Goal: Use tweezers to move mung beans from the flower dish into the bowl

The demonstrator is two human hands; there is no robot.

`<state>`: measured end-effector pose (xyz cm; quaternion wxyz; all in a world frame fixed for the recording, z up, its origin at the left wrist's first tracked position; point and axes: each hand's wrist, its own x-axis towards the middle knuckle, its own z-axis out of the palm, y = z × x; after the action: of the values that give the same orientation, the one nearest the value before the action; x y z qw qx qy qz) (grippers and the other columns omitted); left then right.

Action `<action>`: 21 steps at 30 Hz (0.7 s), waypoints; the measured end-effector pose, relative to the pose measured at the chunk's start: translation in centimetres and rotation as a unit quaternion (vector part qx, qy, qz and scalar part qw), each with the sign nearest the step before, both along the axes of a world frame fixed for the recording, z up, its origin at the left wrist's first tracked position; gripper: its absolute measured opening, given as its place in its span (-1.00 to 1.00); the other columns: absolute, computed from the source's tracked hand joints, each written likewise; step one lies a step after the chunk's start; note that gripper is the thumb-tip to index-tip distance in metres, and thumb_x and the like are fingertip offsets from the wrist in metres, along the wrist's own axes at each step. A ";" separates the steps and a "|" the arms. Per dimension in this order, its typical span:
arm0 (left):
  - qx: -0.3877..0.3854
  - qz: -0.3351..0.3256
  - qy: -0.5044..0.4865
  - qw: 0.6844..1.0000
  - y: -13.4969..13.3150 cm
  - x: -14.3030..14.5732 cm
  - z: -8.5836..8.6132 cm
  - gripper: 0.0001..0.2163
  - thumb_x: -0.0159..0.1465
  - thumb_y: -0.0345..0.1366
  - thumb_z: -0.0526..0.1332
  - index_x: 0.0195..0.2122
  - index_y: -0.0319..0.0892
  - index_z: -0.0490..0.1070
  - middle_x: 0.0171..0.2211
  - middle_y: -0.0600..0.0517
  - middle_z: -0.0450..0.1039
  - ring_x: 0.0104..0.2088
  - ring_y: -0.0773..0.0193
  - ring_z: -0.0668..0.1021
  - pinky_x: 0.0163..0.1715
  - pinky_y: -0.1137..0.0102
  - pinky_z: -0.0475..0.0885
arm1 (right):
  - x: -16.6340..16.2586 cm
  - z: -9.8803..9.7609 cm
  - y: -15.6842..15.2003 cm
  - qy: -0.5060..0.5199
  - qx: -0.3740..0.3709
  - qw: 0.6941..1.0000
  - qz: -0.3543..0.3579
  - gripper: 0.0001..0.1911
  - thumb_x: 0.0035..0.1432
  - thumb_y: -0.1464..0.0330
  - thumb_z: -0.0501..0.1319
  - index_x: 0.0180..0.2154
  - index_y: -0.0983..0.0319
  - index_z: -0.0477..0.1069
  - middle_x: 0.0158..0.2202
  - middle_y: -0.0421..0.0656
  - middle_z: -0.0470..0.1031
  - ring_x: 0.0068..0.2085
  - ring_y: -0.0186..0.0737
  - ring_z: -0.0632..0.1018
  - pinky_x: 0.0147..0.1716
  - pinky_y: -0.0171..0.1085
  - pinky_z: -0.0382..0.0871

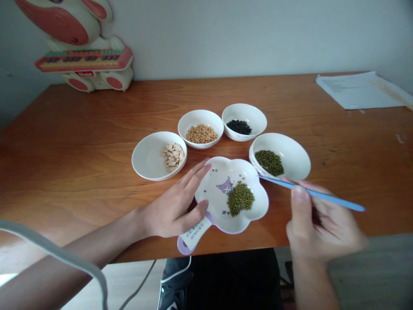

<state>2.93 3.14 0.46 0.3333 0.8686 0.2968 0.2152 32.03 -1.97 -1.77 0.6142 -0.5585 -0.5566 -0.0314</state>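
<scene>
A white flower-shaped dish (209,200) with a lilac rim, a cartoon print and a labelled handle sits near the table's front edge. Green mung beans (240,199) are heaped in its right half. My left hand (180,202) holds the dish at its left side, fingers along the rim and thumb by the handle. Pinched in my right hand (318,224) are blue tweezers (335,199). Their tips are at the dish's right rim, beside a white bowl (295,157) with more mung beans (269,162). Whether the tips grip a bean is too small to tell.
Behind the dish stand white bowls of pale flat seeds (173,156), yellow soybeans (201,134) and black beans (238,126). A toy keyboard (85,60) with an animal figure is at the back left, papers (359,90) at the back right. A grey cable (64,254) crosses the lower left.
</scene>
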 end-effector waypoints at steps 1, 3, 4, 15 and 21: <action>0.000 -0.001 -0.001 1.000 0.0 0.0 0.0 -0.23 0.56 -0.25 0.13 0.65 -0.10 -0.32 0.65 -0.33 -0.17 0.64 -0.23 0.05 0.56 -0.25 0.19 | -0.1 0.0 0.1 0.027 0.011 0.999 -0.015 -0.67 0.33 0.49 0.43 0.07 0.08 0.68 -0.12 -0.19 0.78 -0.26 -0.15 0.78 -0.21 -0.20 0.70; 0.000 -0.003 -0.003 1.000 0.0 0.0 -0.1 -0.23 0.56 -0.25 0.13 0.65 -0.10 -0.32 0.65 -0.32 -0.18 0.64 -0.23 0.05 0.57 -0.25 0.18 | -0.1 0.0 0.2 0.037 -0.003 0.999 -0.017 -0.71 0.35 0.45 0.41 0.07 0.12 0.68 -0.12 -0.16 0.78 -0.25 -0.13 0.78 -0.17 -0.17 0.72; 0.000 -0.003 -0.003 1.000 0.0 0.1 -0.1 -0.23 0.56 -0.26 0.12 0.65 -0.10 -0.33 0.65 -0.32 -0.18 0.64 -0.22 0.04 0.57 -0.25 0.17 | 0.0 0.0 0.3 0.019 -0.023 1.000 -0.002 -0.72 0.35 0.44 0.42 0.06 0.12 0.68 -0.12 -0.15 0.78 -0.23 -0.13 0.78 -0.15 -0.16 0.73; 0.003 -0.004 -0.004 1.000 0.0 0.1 0.2 -0.22 0.55 -0.26 0.14 0.65 -0.12 -0.32 0.65 -0.33 -0.17 0.64 -0.25 0.05 0.57 -0.23 0.18 | 0.3 0.9 0.8 -0.135 -0.085 0.972 0.171 -0.67 0.29 0.53 0.43 0.03 0.08 0.67 -0.07 -0.17 0.77 -0.16 -0.16 0.77 -0.07 -0.20 0.71; -0.005 -0.003 -0.011 1.000 0.0 0.1 -0.1 -0.20 0.54 -0.28 0.16 0.65 -0.08 -0.32 0.65 -0.31 -0.18 0.63 -0.29 0.06 0.56 -0.27 0.17 | 0.3 0.5 0.8 -0.143 -0.096 0.968 0.181 -0.66 0.29 0.50 0.44 0.04 0.06 0.66 -0.07 -0.17 0.77 -0.15 -0.13 0.78 -0.11 -0.18 0.71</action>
<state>2.99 3.17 0.36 0.3417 0.8653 0.2914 0.2226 32.37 -1.15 -1.23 0.4672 -0.4940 -0.7313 0.0541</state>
